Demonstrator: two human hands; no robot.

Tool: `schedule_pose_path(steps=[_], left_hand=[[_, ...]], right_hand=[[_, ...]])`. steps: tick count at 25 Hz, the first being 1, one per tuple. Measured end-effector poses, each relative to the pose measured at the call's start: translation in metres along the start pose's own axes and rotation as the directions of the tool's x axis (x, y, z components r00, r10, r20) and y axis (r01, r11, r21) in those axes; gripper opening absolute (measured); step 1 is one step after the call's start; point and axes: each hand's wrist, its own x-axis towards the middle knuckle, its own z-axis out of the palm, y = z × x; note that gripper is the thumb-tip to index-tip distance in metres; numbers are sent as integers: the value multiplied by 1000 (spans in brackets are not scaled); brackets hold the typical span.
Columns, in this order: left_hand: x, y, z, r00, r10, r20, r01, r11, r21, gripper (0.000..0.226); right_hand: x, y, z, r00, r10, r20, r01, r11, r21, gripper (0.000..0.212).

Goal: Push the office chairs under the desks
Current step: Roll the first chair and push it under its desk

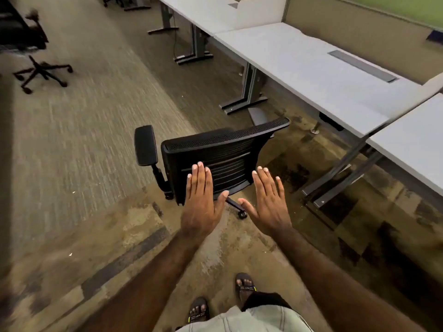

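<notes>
left hand (202, 202) flat, empty | right hand (269, 201) flat, empty | chair (215, 159) just beyond

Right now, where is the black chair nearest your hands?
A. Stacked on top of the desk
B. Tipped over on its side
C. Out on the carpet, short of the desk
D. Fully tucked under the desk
C: the chair stands upright on the carpet, its back toward the open left hand and right hand, and the desk edge lies beyond it.
</notes>
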Motion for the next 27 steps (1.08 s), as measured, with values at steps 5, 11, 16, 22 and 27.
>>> schedule_pose_path(steps=[5, 11, 16, 22, 27], left_hand=[[67, 20, -14, 988, 58, -141, -44, 994, 99, 80], [119, 12, -18, 980, -79, -184, 132, 945, 298, 76], [120, 15, -13, 965, -94, -244, 158, 953, 258, 62], [119, 15, -16, 975, -85, -205, 130, 967, 220, 62], [108, 4, -22, 984, -21, -176, 73, 954, 290, 58]], right_hand=[[78, 38, -12, 990, -74, -123, 75, 997, 5, 92], [153, 81, -23, 981, -151, -120, 152, 988, -2, 92], [205, 105, -36, 987, -161, 26, 161, 987, -17, 96], [205, 116, -37, 982, -184, 52, 184, 983, 9, 91], [189, 118, -35, 988, -148, 34, 148, 989, 7, 83]])
